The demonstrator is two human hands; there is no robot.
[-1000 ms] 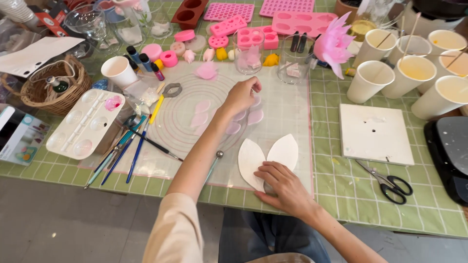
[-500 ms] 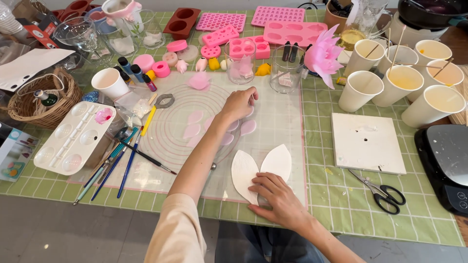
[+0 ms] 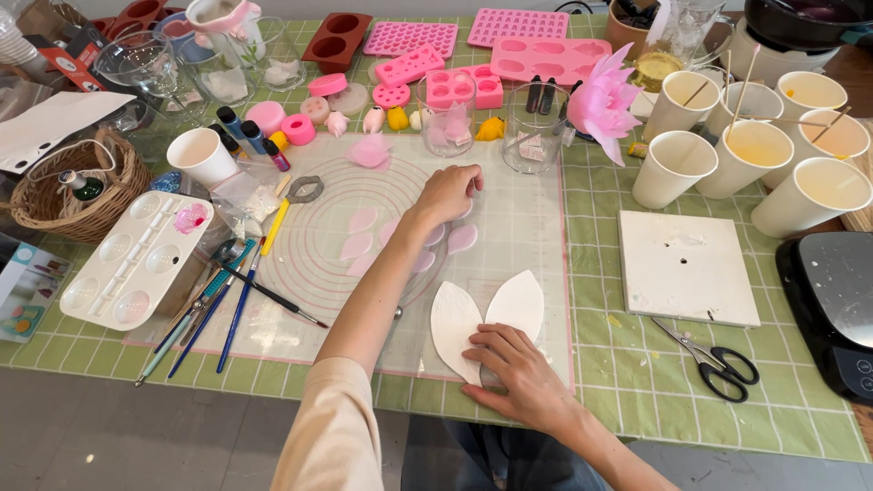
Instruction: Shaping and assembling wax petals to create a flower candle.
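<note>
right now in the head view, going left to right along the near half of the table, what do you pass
white paint palette → brushes → left hand → white petal moulds → right hand → white square tile → scissors → black hotplate

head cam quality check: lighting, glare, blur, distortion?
Head view: even, soft light with only faint shadows under the left hand and right hand; mild glare on the black appliance at the right edge; sharp across the silicone mat, no motion blur on either hand; slight wide-angle bend shows in the green gridded table cover toward the edges.
</note>
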